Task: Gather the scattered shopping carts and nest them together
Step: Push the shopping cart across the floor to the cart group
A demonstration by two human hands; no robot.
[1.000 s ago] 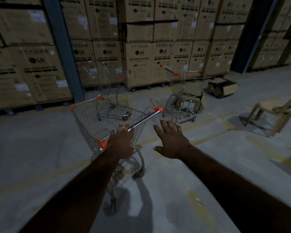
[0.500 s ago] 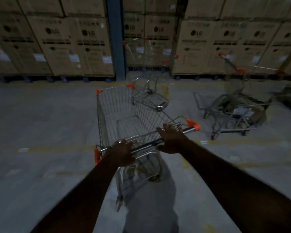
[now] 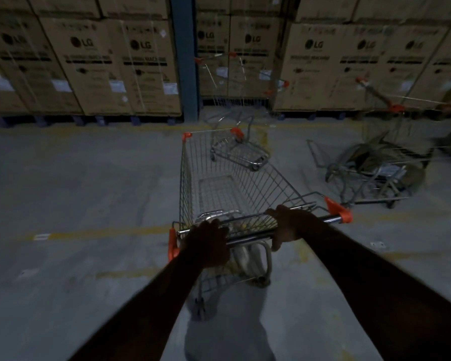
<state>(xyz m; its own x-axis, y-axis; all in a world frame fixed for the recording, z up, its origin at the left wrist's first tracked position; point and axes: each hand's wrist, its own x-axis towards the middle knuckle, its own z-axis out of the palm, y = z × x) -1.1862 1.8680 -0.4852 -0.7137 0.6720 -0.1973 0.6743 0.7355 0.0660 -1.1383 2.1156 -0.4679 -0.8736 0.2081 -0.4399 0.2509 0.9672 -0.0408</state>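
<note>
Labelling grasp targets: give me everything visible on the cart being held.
The held cart is a silver wire-mesh basket on a metal frame, upright on the concrete floor, nose pointing away toward the stacked boxes. Orange plastic caps mark its far corners and both ends of the chrome handle bar. The basket looks empty; the child-seat flap sits folded by the handle. The left hand and right hand both wrap the bar. A rear wheel shows below; the other wheels are hidden or blurred. It touches no other cart.

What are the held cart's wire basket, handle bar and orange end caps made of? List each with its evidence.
Wire basket: thin metal rods, pale grey, welded into a see-through grid.
Handle bar: likely chromed steel tube; it shows bright glints.
Orange end caps: probably moulded plastic, matt and opaque.
</note>
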